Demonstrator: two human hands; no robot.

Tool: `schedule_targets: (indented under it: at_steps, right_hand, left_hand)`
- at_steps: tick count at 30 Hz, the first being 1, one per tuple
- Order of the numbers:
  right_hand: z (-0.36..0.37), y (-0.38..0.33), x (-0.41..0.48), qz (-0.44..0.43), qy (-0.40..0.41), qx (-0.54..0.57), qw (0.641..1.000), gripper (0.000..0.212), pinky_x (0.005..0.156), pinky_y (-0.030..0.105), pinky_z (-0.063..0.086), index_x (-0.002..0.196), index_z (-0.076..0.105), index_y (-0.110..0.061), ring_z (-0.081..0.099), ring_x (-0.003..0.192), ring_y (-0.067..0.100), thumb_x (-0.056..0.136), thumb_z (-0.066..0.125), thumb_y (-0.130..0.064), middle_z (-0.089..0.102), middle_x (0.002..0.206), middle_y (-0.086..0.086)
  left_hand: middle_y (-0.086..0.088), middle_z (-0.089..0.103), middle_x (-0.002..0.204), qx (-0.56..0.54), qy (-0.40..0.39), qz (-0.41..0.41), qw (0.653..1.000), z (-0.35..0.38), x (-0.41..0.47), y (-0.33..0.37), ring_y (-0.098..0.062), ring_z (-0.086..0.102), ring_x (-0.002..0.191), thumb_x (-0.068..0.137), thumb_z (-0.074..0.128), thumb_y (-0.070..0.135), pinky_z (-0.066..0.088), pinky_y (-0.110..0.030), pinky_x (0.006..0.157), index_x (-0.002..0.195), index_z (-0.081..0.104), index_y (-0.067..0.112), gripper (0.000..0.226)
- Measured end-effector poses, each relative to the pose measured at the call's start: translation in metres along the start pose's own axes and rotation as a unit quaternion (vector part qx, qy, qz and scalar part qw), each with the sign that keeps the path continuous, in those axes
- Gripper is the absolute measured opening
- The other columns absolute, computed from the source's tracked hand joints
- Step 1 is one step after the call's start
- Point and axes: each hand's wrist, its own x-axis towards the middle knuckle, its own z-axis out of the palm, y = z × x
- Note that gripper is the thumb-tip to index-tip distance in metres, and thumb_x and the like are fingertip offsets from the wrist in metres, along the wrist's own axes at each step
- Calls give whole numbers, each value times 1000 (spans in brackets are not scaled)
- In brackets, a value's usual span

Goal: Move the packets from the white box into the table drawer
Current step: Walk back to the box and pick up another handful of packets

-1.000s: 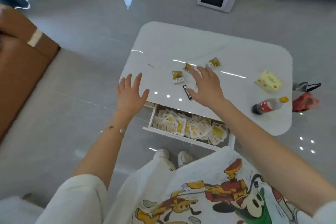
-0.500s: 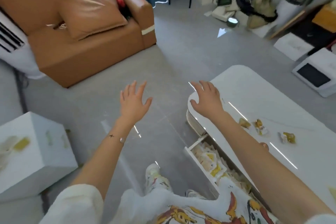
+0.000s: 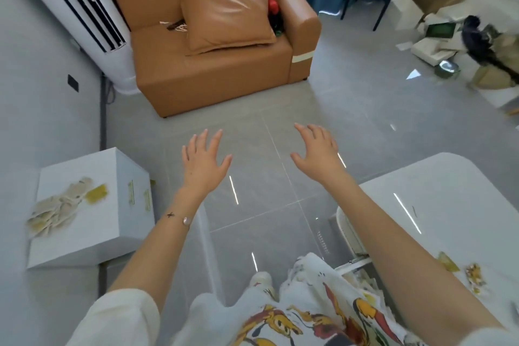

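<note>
A second ago our view was over the glossy white table with rounded corners and the right hand reached toward loose packets on its top; now the view has turned to the left, and only a corner of the table is seen at the right edge. Our left hand and our right hand have both moved away from the table and now hang over the grey tiled floor. The fingers of both hands are spread and relaxed, and they hold nothing.

We judge from this that one delivery is finished and that we turn back for another load. The white cardboard box has come into view at the lower left, standing on the floor near the wall. On its top face lies a heap of pale beige and yellow packets, a little blurred, so we cannot count them.

The heap lies to the left of the left hand and lower in the picture, well apart from its fingertips, and still further from the right hand. The white drawer is mostly hidden behind the right forearm; only its edge shows under the table. Two small yellow packets rest on the table top near the right arm.
</note>
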Motion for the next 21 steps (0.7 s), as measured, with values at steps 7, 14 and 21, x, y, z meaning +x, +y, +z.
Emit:
schedule_targets:
  at_steps: [7, 14, 21]
  right_hand:
    - [13, -14, 90, -38, -26, 10, 999, 70, 114, 45, 25, 150, 27, -27, 19, 144, 27, 88, 59, -35, 29, 153, 7]
    - [46, -37, 193, -129, -110, -24, 985, 67, 113, 44, 26, 148, 32, -24, 23, 141, 29, 88, 60, -36, 33, 151, 8]
    - [79, -110, 262, -251, -175, -75, 949, 67, 112, 43, 26, 147, 33, -24, 25, 140, 30, 88, 61, -37, 34, 150, 7]
  left_hand:
    - [-7, 13, 161, -13, 14, -75, 997, 7, 54, -27, -29, 5, 148, 97, 43, 49, 4, -49, 119, 153, 19, 32, 63]
    - [-8, 16, 160, -53, 37, -219, 974, 16, 91, -64, -30, 9, 147, 96, 43, 50, 10, -48, 118, 153, 18, 32, 65]
    - [-7, 17, 160, -102, 82, -372, 919, 12, 71, -120, -30, 10, 147, 96, 46, 48, 10, -48, 118, 152, 21, 29, 65]
